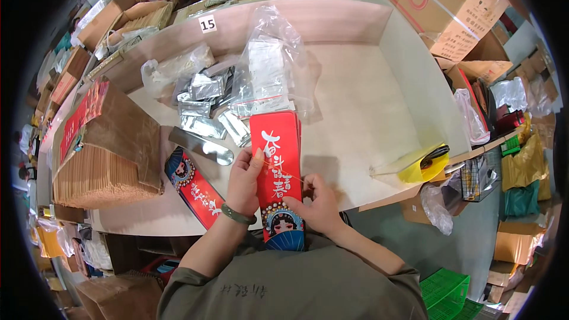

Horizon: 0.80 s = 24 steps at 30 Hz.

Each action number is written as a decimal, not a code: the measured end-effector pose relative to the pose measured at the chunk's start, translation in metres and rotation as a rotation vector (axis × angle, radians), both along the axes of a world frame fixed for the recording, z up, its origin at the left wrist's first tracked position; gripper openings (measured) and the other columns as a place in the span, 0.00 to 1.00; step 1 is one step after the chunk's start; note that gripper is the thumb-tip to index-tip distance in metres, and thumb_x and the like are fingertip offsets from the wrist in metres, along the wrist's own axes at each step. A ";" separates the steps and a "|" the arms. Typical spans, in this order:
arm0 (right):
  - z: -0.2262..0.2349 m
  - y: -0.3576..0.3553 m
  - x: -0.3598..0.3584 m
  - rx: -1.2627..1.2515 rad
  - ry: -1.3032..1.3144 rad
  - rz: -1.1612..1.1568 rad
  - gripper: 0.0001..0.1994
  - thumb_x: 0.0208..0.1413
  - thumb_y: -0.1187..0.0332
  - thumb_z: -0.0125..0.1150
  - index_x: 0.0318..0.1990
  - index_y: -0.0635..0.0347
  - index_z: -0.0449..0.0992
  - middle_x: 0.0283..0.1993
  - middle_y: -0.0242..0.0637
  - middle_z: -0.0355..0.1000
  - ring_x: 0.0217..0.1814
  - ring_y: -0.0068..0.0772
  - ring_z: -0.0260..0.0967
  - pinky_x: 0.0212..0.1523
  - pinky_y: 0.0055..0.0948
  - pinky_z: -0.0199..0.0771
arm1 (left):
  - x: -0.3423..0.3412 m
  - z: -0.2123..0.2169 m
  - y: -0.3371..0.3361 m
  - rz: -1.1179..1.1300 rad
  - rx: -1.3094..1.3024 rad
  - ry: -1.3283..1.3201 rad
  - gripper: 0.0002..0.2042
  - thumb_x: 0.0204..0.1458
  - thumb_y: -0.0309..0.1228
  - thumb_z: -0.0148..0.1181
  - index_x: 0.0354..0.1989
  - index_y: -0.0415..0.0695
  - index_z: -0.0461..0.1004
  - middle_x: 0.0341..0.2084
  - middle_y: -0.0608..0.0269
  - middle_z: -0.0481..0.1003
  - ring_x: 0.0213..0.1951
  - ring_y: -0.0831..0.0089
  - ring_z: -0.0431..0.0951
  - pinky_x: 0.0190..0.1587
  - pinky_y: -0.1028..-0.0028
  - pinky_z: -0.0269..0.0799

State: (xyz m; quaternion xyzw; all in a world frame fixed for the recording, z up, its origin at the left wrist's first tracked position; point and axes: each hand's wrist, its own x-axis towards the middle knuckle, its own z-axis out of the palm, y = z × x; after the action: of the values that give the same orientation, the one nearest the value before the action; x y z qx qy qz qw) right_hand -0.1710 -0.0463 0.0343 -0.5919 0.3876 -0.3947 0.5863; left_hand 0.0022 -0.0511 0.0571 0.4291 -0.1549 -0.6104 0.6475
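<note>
In front of my body I hold upright a stack of long red printed cards [276, 148], with a painted opera-style figure and a blue fan at the lower end. My left hand [244, 182] grips its left edge, thumb on the front. On the right edge, my right hand [320, 204] is closed with the thumb on the face. A thin orange band, seemingly a rubber band, runs slantwise across the front between both hands. Similar red cards [198, 195] lie on the table beside my left forearm. Just beyond them is a flat grey strip [201, 146] with a rounded end.
Silver packets [204, 125] lie around a clear plastic bag [269, 65] with white contents. A tall brown paper stack [109, 160] stands at left. Low partitions [349, 21] border the table [349, 95]. A yellow object [424, 166] sits at the right edge, a green crate [446, 293] below.
</note>
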 end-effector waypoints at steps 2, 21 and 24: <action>-0.005 0.000 0.000 -0.005 0.005 -0.032 0.21 0.47 0.63 0.70 0.34 0.61 0.61 0.30 0.33 0.66 0.31 0.22 0.65 0.32 0.23 0.69 | -0.009 -0.002 0.009 -0.013 -0.018 -0.154 0.13 0.60 0.35 0.51 0.46 0.38 0.65 0.38 0.62 0.74 0.37 0.79 0.74 0.41 0.78 0.72; 0.026 -0.021 -0.018 -0.409 0.237 0.007 0.13 0.50 0.64 0.65 0.29 0.60 0.67 0.20 0.34 0.66 0.22 0.26 0.64 0.25 0.25 0.65 | 0.030 -0.045 0.036 -0.174 -0.146 0.220 0.20 0.62 0.40 0.45 0.58 0.44 0.60 0.49 0.61 0.71 0.48 0.68 0.73 0.53 0.67 0.69; 0.020 -0.023 -0.023 -0.171 0.169 0.067 0.15 0.53 0.59 0.61 0.40 0.61 0.68 0.28 0.35 0.69 0.30 0.28 0.67 0.32 0.27 0.69 | 0.044 -0.049 0.031 -0.103 -0.100 0.362 0.21 0.63 0.42 0.41 0.61 0.46 0.59 0.50 0.58 0.70 0.50 0.63 0.71 0.55 0.60 0.65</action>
State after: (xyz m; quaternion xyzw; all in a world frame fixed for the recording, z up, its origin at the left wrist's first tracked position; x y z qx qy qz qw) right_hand -0.1936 -0.0697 0.0540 -0.6834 0.3806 -0.3553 0.5117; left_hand 0.0461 -0.0199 0.0078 0.2708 -0.0878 -0.7016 0.6532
